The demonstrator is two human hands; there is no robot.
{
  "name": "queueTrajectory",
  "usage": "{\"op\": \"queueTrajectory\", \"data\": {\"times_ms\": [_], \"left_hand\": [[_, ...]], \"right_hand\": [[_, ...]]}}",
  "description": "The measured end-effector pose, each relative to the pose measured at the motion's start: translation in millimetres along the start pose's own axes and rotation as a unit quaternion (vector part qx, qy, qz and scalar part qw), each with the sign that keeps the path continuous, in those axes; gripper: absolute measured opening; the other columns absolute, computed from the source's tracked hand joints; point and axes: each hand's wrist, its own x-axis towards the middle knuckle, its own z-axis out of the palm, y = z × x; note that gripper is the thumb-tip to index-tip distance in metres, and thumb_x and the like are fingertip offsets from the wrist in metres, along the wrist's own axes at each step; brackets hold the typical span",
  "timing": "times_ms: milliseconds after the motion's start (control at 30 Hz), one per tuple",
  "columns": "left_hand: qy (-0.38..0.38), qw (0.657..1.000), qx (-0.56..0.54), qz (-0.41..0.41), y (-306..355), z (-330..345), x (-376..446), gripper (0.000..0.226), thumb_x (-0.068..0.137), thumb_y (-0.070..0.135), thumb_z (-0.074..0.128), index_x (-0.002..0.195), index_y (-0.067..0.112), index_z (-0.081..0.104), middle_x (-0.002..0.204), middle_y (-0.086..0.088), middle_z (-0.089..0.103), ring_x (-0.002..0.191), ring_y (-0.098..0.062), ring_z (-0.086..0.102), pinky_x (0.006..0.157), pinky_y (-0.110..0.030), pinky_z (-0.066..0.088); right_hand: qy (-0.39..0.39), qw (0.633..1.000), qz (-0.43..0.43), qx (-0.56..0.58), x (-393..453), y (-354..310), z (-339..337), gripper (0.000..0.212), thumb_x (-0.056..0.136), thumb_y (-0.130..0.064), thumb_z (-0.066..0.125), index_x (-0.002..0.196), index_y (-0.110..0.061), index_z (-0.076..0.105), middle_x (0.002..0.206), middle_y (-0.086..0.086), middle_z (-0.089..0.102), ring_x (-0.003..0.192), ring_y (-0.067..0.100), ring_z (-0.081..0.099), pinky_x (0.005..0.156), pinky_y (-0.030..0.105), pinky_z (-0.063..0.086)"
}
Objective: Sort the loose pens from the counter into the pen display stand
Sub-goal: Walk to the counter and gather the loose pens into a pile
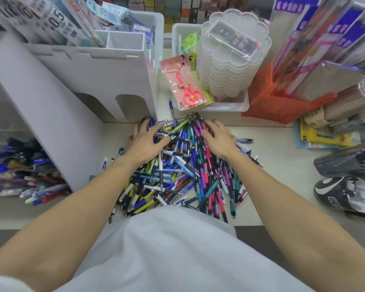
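On the bench (272, 131), in front of the person, lies one big heap of loose pens (177, 171), too many to count; they are far more than a hundred, I judge. Two hands rest on its far end. The left hand (144, 142) has its fingers spread and bent over some blue pens; the right hand (218, 139) lies with fingers spread on the purple ones. The white pen display stand (89, 76), one piece, is just left of the heap. The step seems to be gathering; next, one colour must be picked out and carried to the stand.
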Motion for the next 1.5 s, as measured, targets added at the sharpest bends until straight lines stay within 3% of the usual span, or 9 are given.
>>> {"op": "queueTrajectory", "data": {"times_ms": [200, 300, 400, 567, 700, 1033, 1200, 1333, 1500], "left_hand": [[-0.005, 0.999, -0.033, 0.006, -7, -6, -14, 0.068, 0.092, 0.063, 0.046, 0.153, 0.041, 0.027, 0.165, -0.005, 0.007, 0.152, -0.026, -0.001, 0.119, -0.056, 0.012], [0.041, 0.999, -0.025, -0.021, -16, -17, -31, 0.073, 0.095, 0.059, 0.047, 0.156, 0.028, 0.024, 0.164, -0.011, 0.015, 0.151, -0.032, 0.009, 0.119, -0.055, 0.012], [0.072, 0.993, 0.016, -0.095, -29, -26, -61, 0.077, 0.094, 0.059, 0.051, 0.153, 0.014, 0.030, 0.158, -0.020, 0.025, 0.146, -0.036, 0.019, 0.116, -0.053, 0.022], [-0.057, 0.963, 0.021, -0.263, -43, -19, -104, 0.096, 0.086, 0.076, 0.048, 0.158, 0.022, 0.013, 0.153, -0.024, 0.022, 0.144, -0.042, 0.019, 0.114, -0.055, 0.028], [-0.097, 0.949, -0.056, -0.293, -51, -4, -112, 0.102, 0.079, 0.087, 0.040, 0.158, 0.038, -0.003, 0.163, -0.024, -0.002, 0.147, -0.050, 0.015, 0.116, -0.059, 0.025], [-0.027, 0.959, -0.080, -0.272, -22, 18, -103, 0.089, 0.096, 0.066, 0.039, 0.159, 0.020, -0.003, 0.158, -0.026, 0.014, 0.143, -0.046, 0.025, 0.113, -0.054, 0.028], [-0.052, 0.969, -0.034, -0.238, -21, 11, -101, 0.091, 0.096, 0.067, 0.037, 0.159, 0.018, -0.006, 0.159, -0.022, 0.024, 0.139, -0.042, 0.038, 0.109, -0.051, 0.035], [-0.074, 0.969, 0.086, -0.221, -35, -2, -105, 0.098, 0.086, 0.085, 0.023, 0.158, 0.021, 0.010, 0.138, -0.010, 0.058, 0.130, -0.035, 0.051, 0.113, -0.059, 0.026], [-0.116, 0.966, -0.063, -0.224, -33, 3, -115, 0.120, 0.076, 0.081, 0.056, 0.159, 0.021, -0.007, 0.163, -0.019, 0.013, 0.143, -0.037, 0.034, 0.113, -0.049, 0.033]], "right_hand": [[-0.033, 0.998, -0.052, -0.010, -13, -14, 10, 0.052, 0.108, -0.044, 0.030, 0.159, -0.035, 0.025, 0.167, -0.006, 0.022, 0.154, 0.026, 0.015, 0.117, 0.059, 0.015], [0.041, 0.998, -0.052, 0.019, -29, 9, -10, 0.053, 0.105, -0.043, 0.042, 0.157, -0.037, 0.030, 0.166, -0.003, 0.026, 0.151, 0.018, 0.023, 0.119, 0.053, 0.012], [0.144, 0.987, 0.063, 0.028, -61, 49, -25, 0.058, 0.093, -0.053, 0.052, 0.146, -0.033, 0.050, 0.160, 0.005, 0.036, 0.147, 0.026, 0.030, 0.118, 0.051, 0.019], [0.056, 0.959, 0.265, 0.087, -120, 91, -10, 0.092, 0.079, -0.077, 0.064, 0.155, -0.037, 0.032, 0.151, 0.016, 0.026, 0.139, 0.040, 0.026, 0.111, 0.056, 0.032], [0.042, 0.953, 0.250, 0.167, -135, 76, 19, 0.097, 0.080, -0.065, 0.072, 0.158, -0.030, 0.025, 0.141, 0.015, 0.024, 0.137, 0.038, 0.033, 0.115, 0.047, 0.034], [0.072, 0.952, 0.194, 0.225, -115, 6, 61, 0.070, 0.102, -0.021, 0.052, 0.159, -0.010, 0.013, 0.137, 0.020, 0.023, 0.121, 0.037, 0.039, 0.105, 0.038, 0.041], [-0.026, 0.975, 0.129, 0.181, -113, 6, 46, 0.074, 0.105, -0.035, 0.045, 0.163, -0.016, 0.003, 0.153, 0.021, 0.028, 0.139, 0.040, 0.035, 0.116, 0.047, 0.032], [-0.057, 0.988, 0.139, 0.038, -128, 33, 16, 0.099, 0.084, -0.061, 0.069, 0.160, -0.039, 0.009, 0.155, 0.011, 0.030, 0.141, 0.036, 0.032, 0.111, 0.056, 0.035], [-0.104, 0.978, 0.174, 0.040, -150, 49, 33, 0.142, 0.056, -0.054, 0.095, 0.161, -0.033, 0.002, 0.135, 0.010, 0.025, 0.126, 0.032, 0.035, 0.110, 0.045, 0.038]]}}
